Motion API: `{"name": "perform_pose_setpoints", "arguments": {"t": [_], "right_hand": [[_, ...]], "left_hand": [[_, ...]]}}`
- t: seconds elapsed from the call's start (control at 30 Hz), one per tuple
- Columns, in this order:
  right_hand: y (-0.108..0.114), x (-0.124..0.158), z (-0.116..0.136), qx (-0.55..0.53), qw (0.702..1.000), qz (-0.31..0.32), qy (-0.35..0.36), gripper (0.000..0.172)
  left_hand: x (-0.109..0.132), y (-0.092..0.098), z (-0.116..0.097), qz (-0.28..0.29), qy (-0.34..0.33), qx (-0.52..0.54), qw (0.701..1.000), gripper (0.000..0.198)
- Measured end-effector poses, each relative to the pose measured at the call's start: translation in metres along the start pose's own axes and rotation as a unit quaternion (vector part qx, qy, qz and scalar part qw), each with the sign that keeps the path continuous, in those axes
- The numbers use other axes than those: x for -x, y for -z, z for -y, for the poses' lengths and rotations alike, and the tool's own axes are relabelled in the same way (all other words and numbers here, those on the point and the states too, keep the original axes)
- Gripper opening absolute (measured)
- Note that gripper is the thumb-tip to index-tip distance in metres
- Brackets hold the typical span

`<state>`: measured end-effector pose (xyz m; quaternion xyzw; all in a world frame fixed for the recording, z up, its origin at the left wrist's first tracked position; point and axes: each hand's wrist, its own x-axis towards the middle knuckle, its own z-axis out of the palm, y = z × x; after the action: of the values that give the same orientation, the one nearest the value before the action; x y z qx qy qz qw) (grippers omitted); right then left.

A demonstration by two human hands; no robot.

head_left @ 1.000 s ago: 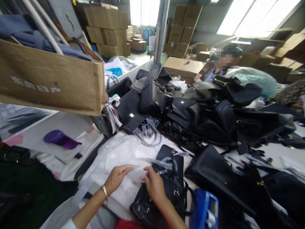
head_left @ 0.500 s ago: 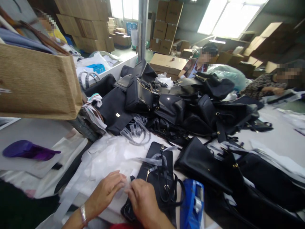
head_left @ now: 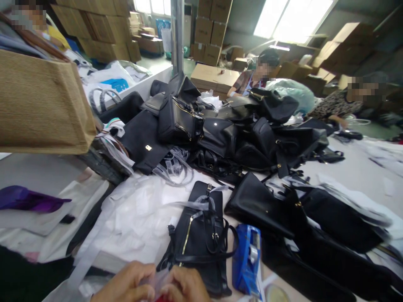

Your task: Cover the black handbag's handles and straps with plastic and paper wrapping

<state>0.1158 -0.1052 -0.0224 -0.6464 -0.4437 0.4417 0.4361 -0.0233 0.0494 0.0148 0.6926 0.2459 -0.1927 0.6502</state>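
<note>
At the bottom edge, my left hand (head_left: 127,282) and my right hand (head_left: 186,285) are close together, fingers pinched on a small piece of translucent wrapping film (head_left: 160,280) between them. Just beyond my right hand lies a black backpack (head_left: 185,228) with gold zips, its straps loosely bound with clear film. Right of the backpack stands a blue tape dispenser (head_left: 242,260). White and translucent wrapping sheets (head_left: 132,214) are heaped to the left of the backpack.
A large pile of black bags (head_left: 214,134) covers the table's back. More black bags (head_left: 340,218) lie at right. A tan burlap bag (head_left: 40,100) juts in from the left, above a purple item (head_left: 28,199). Several people work around the table; cardboard boxes (head_left: 103,25) are stacked behind.
Both hands have moved down toward me, off the backpack's near left side, with the film between them. More of the backpack shows. The whole view has shifted slightly.
</note>
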Motion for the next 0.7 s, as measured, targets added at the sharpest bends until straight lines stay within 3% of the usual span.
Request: {"name": "perform_pose_setpoints", "arguments": {"t": [0.13, 0.23, 0.37, 0.43, 0.5, 0.7], "right_hand": [[-0.001, -0.003, 0.004, -0.04, 0.997, -0.049, -0.042, 0.008], [-0.001, -0.003, 0.004, -0.006, 0.996, -0.072, -0.059, 0.016], [0.007, 0.004, -0.001, 0.076, 0.996, -0.036, -0.044, 0.026], [0.019, 0.01, -0.006, 0.147, 0.988, -0.031, -0.027, 0.02], [0.037, 0.016, -0.01, 0.221, 0.972, -0.071, -0.025, 0.012], [0.085, 0.048, -0.027, 0.305, 0.937, -0.154, -0.071, 0.024]], "left_hand": [[-0.004, -0.001, -0.006, -0.026, -0.041, -0.002, 0.999, 0.027], [-0.009, -0.006, -0.015, -0.033, -0.047, 0.019, 0.998, 0.027], [-0.013, -0.008, -0.013, -0.018, -0.027, 0.035, 0.999, 0.029], [-0.013, -0.002, -0.004, -0.019, -0.028, 0.003, 0.999, 0.032], [-0.012, 0.007, 0.008, -0.034, -0.027, -0.039, 0.998, 0.035], [-0.015, 0.022, 0.022, -0.063, -0.028, -0.12, 0.99, 0.038]]}}
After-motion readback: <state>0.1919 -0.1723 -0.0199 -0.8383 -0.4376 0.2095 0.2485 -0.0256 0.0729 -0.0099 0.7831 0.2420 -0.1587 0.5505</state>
